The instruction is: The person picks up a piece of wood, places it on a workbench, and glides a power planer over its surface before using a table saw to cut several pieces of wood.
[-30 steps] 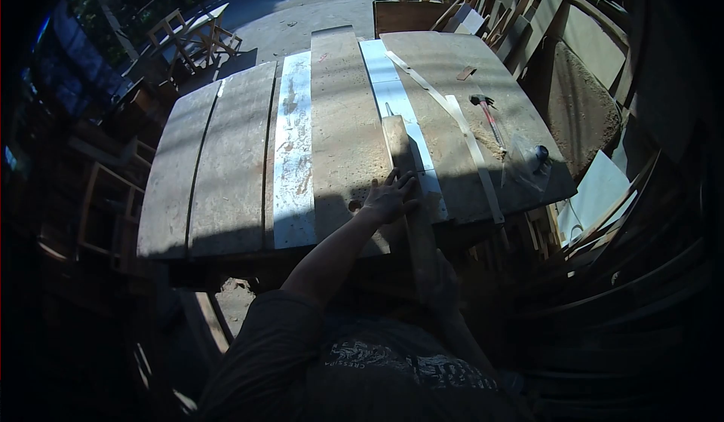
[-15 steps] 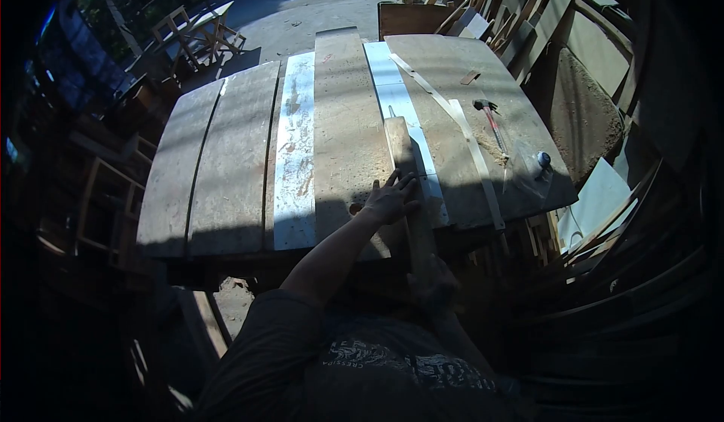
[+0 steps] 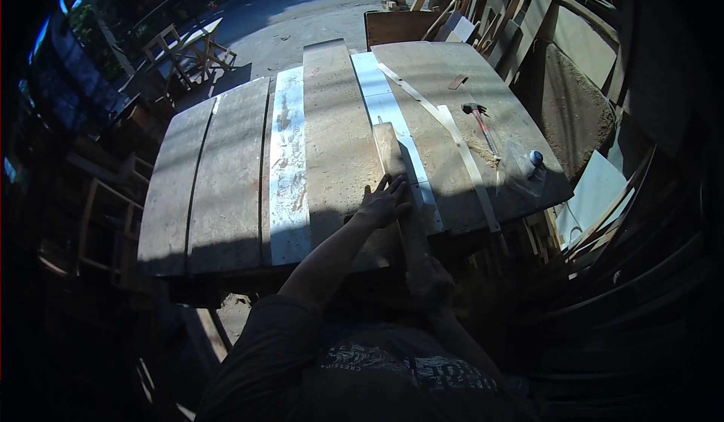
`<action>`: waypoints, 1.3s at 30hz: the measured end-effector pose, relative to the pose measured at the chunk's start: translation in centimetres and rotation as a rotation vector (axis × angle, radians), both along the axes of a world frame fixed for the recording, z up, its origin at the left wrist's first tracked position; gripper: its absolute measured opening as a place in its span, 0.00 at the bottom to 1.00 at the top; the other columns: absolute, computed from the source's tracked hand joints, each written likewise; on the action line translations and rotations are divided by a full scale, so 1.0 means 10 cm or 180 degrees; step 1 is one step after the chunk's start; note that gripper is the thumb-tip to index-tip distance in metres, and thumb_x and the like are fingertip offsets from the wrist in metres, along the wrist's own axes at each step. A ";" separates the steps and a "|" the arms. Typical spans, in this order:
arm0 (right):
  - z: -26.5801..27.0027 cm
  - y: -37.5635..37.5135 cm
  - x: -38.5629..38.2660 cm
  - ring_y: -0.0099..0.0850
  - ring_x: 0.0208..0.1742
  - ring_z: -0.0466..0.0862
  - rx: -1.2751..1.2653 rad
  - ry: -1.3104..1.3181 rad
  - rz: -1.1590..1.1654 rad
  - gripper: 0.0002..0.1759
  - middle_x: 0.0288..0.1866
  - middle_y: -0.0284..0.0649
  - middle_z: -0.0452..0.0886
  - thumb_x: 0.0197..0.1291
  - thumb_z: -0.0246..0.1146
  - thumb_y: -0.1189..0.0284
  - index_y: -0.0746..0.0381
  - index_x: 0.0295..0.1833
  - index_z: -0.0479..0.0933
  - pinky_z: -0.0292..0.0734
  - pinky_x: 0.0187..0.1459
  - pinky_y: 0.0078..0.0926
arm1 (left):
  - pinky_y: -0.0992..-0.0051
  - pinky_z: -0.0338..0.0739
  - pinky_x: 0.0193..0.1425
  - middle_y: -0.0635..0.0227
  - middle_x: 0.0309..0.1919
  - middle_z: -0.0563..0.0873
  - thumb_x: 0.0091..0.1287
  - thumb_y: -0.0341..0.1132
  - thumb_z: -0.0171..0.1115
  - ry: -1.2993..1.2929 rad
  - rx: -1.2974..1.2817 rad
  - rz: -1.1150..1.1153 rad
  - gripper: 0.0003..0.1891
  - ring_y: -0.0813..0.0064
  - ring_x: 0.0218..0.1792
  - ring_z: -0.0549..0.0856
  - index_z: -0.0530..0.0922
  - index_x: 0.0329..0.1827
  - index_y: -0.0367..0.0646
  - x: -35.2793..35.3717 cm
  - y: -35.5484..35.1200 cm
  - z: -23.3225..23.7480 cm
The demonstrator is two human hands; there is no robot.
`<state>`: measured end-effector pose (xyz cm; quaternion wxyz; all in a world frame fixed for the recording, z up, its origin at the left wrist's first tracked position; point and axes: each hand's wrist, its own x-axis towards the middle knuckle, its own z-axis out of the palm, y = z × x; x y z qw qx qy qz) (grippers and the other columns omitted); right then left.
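A long narrow wooden board point(image 3: 388, 149) lies lengthwise on the worktable, its near end reaching past the front edge into shadow. A thin pointed piece shows at its far end; I cannot make out what it is. My left hand point(image 3: 383, 200) lies across the middle of the board with its fingers spread and pressing on it. In dark shade, my right hand point(image 3: 431, 280) is closed around the board's near end. Beneath and beside the board runs a white strip point(image 3: 375, 82) on the tabletop.
The worktable point(image 3: 234, 165) has dark gaps and another white strip point(image 3: 288, 143). To the right lie a claw hammer point(image 3: 483, 126), a pale thin strip point(image 3: 467, 154) and a plastic bag point(image 3: 526, 177) near a small bottle point(image 3: 535, 158). Scrap boards point(image 3: 520, 37) lean at the right.
The whole view has shifted a little, so the table appears lower and further left. My right hand seems slightly further forward, while my left hand stays spread on the board.
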<state>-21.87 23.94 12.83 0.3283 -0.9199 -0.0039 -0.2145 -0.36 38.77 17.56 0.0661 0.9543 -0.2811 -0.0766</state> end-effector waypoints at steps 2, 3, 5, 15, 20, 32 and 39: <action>-0.02 0.00 0.01 0.50 0.49 0.85 -0.0045 0.0012 -0.0027 0.33 0.55 0.53 0.81 0.53 0.69 0.56 0.66 0.60 0.77 0.79 0.52 0.47 | 0.35 0.55 0.75 0.74 0.82 0.50 0.75 0.61 0.43 -0.0011 0.0030 -0.0018 0.37 0.61 0.81 0.48 0.54 0.81 0.51 0.03 0.00 -0.02; -0.03 0.01 0.03 0.50 0.49 0.85 -0.0041 0.0005 -0.0035 0.33 0.55 0.53 0.81 0.53 0.69 0.56 0.66 0.60 0.77 0.79 0.52 0.47 | 0.35 0.54 0.75 0.74 0.82 0.50 0.75 0.61 0.43 -0.0008 0.0038 0.0008 0.37 0.61 0.81 0.48 0.54 0.81 0.50 0.05 -0.01 -0.03; -0.04 0.01 0.07 0.50 0.50 0.85 -0.0053 0.0000 -0.0016 0.32 0.55 0.52 0.81 0.54 0.68 0.56 0.65 0.60 0.77 0.79 0.53 0.47 | 0.35 0.54 0.75 0.74 0.82 0.50 0.75 0.61 0.43 -0.0015 0.0050 0.0027 0.37 0.61 0.81 0.48 0.54 0.81 0.50 0.08 -0.01 -0.03; 0.01 0.04 0.22 0.50 0.49 0.84 -0.0104 0.0024 -0.0055 0.32 0.56 0.51 0.81 0.54 0.68 0.56 0.64 0.60 0.78 0.78 0.52 0.48 | 0.36 0.54 0.76 0.73 0.82 0.51 0.75 0.59 0.44 0.0034 -0.0009 0.0102 0.36 0.60 0.81 0.49 0.55 0.80 0.50 0.23 0.00 -0.01; 0.06 0.05 0.24 0.50 0.50 0.84 -0.0085 0.0086 -0.0064 0.31 0.55 0.52 0.82 0.54 0.68 0.57 0.66 0.60 0.78 0.78 0.52 0.48 | 0.36 0.53 0.75 0.73 0.82 0.51 0.75 0.59 0.44 0.0023 -0.0003 0.0110 0.36 0.60 0.81 0.49 0.55 0.80 0.49 0.26 -0.01 -0.02; 0.02 0.05 0.42 0.49 0.49 0.84 0.0009 -0.0043 0.0015 0.32 0.56 0.52 0.81 0.56 0.67 0.56 0.66 0.61 0.76 0.78 0.50 0.48 | 0.36 0.44 0.77 0.60 0.81 0.53 0.76 0.57 0.41 -0.0164 -0.0077 0.0425 0.36 0.53 0.81 0.50 0.57 0.79 0.41 0.18 -0.20 -0.13; 0.02 0.06 0.45 0.49 0.46 0.85 -0.0001 -0.0007 -0.0050 0.32 0.55 0.51 0.82 0.57 0.66 0.55 0.66 0.61 0.77 0.78 0.48 0.46 | 0.40 0.45 0.78 0.55 0.80 0.54 0.77 0.56 0.41 -0.0192 0.0317 0.0510 0.37 0.55 0.81 0.50 0.55 0.78 0.36 -0.07 -0.26 -0.08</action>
